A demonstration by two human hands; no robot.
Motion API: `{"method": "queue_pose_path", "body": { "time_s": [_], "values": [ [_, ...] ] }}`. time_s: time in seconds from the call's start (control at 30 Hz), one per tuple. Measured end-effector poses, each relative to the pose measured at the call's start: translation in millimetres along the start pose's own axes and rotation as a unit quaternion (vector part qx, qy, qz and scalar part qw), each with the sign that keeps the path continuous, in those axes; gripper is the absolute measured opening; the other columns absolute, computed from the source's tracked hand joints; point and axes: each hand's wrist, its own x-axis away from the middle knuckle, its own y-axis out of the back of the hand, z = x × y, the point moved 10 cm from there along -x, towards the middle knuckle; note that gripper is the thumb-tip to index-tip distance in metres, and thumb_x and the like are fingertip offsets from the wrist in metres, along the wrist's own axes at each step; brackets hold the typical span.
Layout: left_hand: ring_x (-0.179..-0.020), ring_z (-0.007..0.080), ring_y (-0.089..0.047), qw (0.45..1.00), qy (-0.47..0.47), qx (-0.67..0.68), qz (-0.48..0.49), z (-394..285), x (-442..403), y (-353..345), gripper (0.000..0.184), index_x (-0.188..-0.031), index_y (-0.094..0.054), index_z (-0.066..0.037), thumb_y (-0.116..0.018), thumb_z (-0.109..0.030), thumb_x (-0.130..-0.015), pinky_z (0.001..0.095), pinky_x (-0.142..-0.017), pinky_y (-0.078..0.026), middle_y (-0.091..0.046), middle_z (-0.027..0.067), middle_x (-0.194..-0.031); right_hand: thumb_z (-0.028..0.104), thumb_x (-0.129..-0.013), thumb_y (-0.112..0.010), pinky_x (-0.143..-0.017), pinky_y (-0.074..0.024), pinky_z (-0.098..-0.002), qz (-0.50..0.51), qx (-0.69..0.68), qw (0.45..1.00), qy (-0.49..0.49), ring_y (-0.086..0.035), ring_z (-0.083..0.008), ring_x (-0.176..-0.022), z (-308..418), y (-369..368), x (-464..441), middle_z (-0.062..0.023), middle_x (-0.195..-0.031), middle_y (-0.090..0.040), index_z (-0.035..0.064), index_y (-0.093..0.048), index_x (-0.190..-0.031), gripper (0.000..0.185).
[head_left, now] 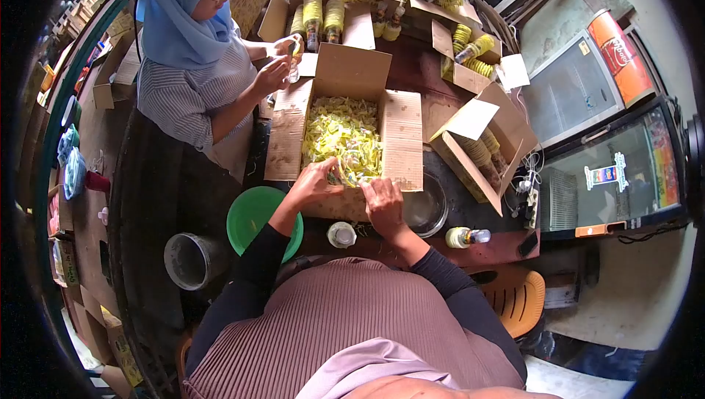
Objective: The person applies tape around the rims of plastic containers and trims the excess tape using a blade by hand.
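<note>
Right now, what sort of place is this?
Probably a small packing workshop, perhaps attached to a shop: an open cardboard box of small yellow wrapper-like pieces, other cartons holding yellow stacks, and a glass-door display fridge.

orange panel [619, 57]: white lettering, unclear | fridge sticker [605, 175]: unreadable
</note>
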Motion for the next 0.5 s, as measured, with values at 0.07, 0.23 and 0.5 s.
{"method": "queue_pose_path", "body": {
  "time_s": [0.07,0.23,0.5],
  "values": [
    [-0.076,0.0362,-0.061,1.0,0.018,-0.021,0.012,4.4,-0.3,-3.3,0.042,-0.093,-0.056,-0.004,-0.075,-0.026,-0.062,0.0417,-0.067,-0.047,-0.061,0.0201,-0.074,0.011,-0.078,-0.057,-0.073,-0.0433,-0.0364,0.003,0.007,1.0,-0.009,-0.053,-0.0217,-0.087,-0.1,-4.6,2.2,-0.0053,-0.089,-0.055,0.0062,-0.066,-0.097,0.021],
    [-0.076,0.0359,-0.062,0.999,-0.004,-0.026,0.02,7.8,-3.3,-6.7,0.047,-0.097,-0.056,-0.002,-0.075,-0.026,-0.061,0.0423,-0.067,-0.047,-0.059,0.0223,-0.073,0.009,-0.077,-0.059,-0.074,-0.0451,-0.0375,-0.004,-0.044,0.998,-0.041,-0.054,-0.0243,-0.086,-8.5,-11.9,2.1,-0.0075,-0.088,-0.056,0.006,-0.064,-0.089,0.014],
    [-0.074,0.0292,-0.061,0.998,0.005,-0.01,0.066,31.0,-7.4,-23.3,0.045,-0.096,-0.058,-0.001,-0.075,-0.023,-0.062,0.0393,-0.066,-0.046,-0.061,0.0196,-0.078,0.007,-0.076,-0.058,-0.074,-0.0476,-0.0369,0.047,-0.156,0.976,-0.148,-0.056,-0.0249,-0.088,-32.7,-37.1,4.7,-0.0082,-0.088,-0.056,0.0066,-0.063,-0.083,0.009]
  ]
}}
